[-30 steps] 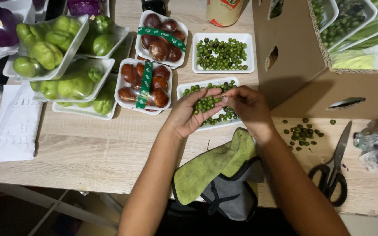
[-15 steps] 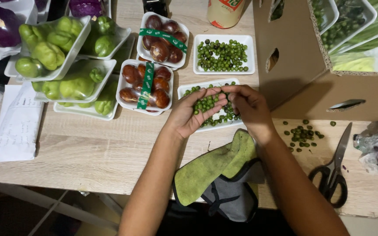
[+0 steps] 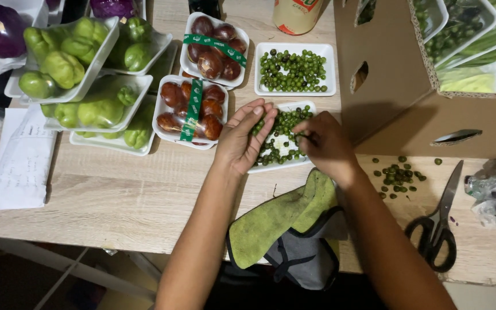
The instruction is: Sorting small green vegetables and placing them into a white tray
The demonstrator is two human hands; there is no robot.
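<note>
Both our hands over one white tray (image 3: 307,106) of green berries (image 3: 282,123): left hand (image 3: 242,138) flat and open, right hand (image 3: 322,146) pinching a stem.

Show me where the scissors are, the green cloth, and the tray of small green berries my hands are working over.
scissors (image 3: 438,227): head view, on the pivot where blades meet the black handles.
green cloth (image 3: 271,224): head view, middle of its upper face.
tray of small green berries (image 3: 281,143): head view, a bare white patch of its floor.

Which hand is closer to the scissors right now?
Right. The right hand is over the near tray of green berries, on the side toward the scissors, which lie off to its right. The left hand is at the tray's far side, farther away.
</note>
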